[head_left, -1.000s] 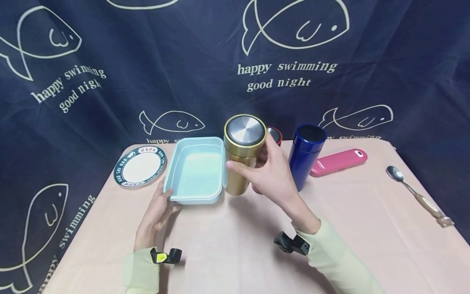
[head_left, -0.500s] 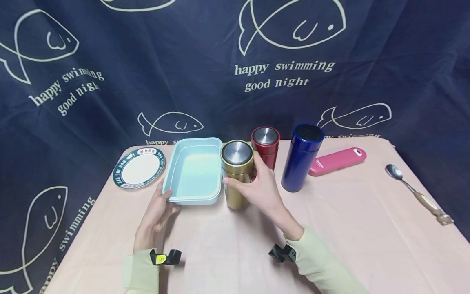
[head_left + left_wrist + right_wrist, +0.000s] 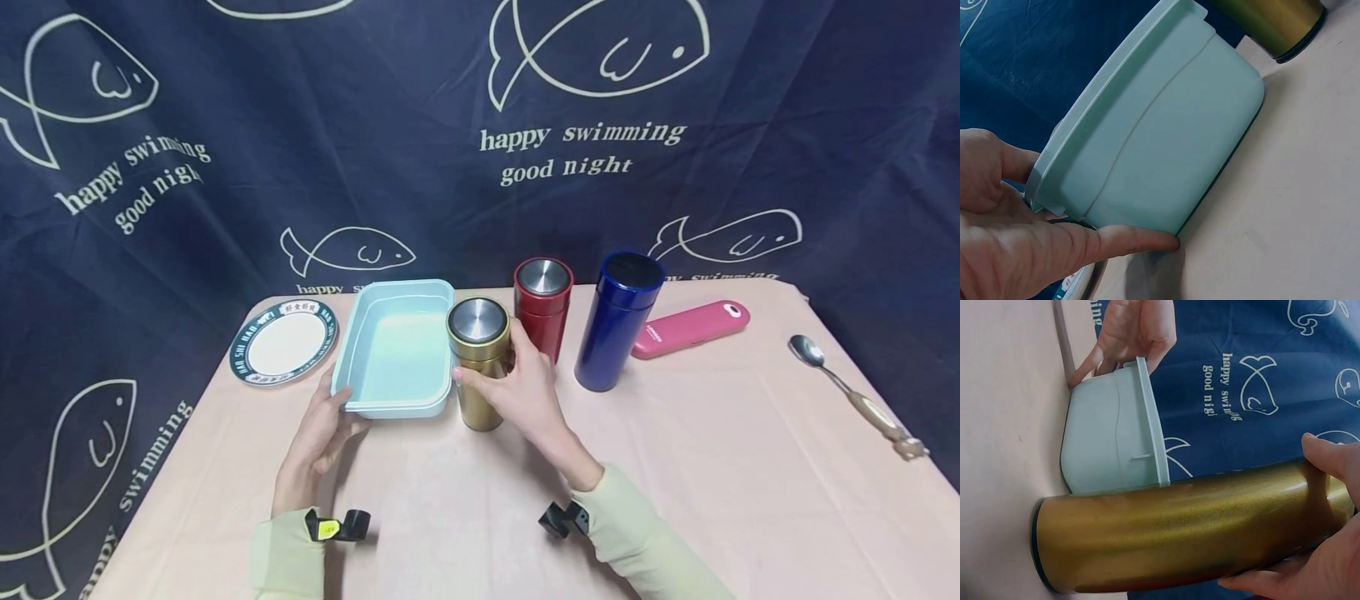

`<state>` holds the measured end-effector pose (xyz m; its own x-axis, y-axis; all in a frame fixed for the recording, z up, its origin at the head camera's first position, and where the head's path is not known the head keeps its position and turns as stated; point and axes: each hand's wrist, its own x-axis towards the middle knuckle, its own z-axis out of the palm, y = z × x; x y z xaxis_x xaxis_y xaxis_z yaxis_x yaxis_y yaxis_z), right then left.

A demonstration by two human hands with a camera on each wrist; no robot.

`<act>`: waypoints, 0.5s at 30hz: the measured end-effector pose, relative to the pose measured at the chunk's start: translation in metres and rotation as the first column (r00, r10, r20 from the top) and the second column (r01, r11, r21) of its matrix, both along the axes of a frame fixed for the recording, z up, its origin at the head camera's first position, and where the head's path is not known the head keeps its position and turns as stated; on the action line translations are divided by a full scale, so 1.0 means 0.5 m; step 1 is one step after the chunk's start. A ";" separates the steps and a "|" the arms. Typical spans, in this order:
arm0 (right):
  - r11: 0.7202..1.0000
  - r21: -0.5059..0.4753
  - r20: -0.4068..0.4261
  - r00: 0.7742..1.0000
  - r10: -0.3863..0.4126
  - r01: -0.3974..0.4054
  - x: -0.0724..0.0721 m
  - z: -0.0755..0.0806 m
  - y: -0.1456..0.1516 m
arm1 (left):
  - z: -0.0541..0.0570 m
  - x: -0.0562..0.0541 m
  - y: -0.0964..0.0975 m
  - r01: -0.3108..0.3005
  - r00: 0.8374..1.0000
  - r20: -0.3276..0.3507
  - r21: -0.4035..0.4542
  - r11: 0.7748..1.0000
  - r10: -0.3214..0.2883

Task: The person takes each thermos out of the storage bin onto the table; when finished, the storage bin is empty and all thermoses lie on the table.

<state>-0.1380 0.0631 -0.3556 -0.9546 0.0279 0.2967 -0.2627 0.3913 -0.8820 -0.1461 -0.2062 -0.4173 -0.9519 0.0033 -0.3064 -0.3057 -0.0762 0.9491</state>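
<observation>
A light-blue plastic food container (image 3: 401, 411) sits on the table, its open top facing up. My left hand (image 3: 318, 437) grips its near left corner, the thumb low along the wall in the left wrist view (image 3: 1029, 244). Right beside the container a gold thermos (image 3: 482, 400) with a silver-topped lid stands upright. My right hand (image 3: 528, 400) holds it around its upper part, thumb on the near side. In the right wrist view the thermos (image 3: 1179, 531) has its base at the tabletop and overlaps the container's end; whether they touch I cannot tell.
Behind the right hand stand a red thermos (image 3: 546, 312) and a blue thermos (image 3: 615, 333). A pink case (image 3: 690, 329) lies further right, then a spoon (image 3: 855, 396). On the left is a green-rimmed plate (image 3: 322, 350). A dark fish-print curtain (image 3: 420, 142) hangs behind the table (image 3: 450, 517).
The right hand has brought the gold thermos down and slightly left, toward the near right corner of the container. The red thermos has come into fuller view. The left hand stays put.
</observation>
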 end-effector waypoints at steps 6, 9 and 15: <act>1.000 -0.005 0.013 1.000 0.027 -0.027 0.000 -0.001 -0.005 | 0.001 0.001 -0.001 0.005 1.000 -0.001 0.012 1.000 -0.005; 0.999 -0.008 0.024 0.999 0.049 -0.049 0.000 -0.001 -0.008 | 0.004 0.000 -0.001 0.008 1.000 0.003 0.018 1.000 -0.008; 0.998 -0.029 0.047 0.997 0.056 -0.054 -0.001 -0.007 -0.008 | 0.007 -0.002 -0.002 0.011 1.000 0.022 0.020 1.000 -0.011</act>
<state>-0.1383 0.0592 -0.3590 -0.9679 -0.0174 0.2506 -0.2404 0.3528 -0.9043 -0.1470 -0.2070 -0.4138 -0.9447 0.0198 -0.3274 -0.3278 -0.0917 0.9403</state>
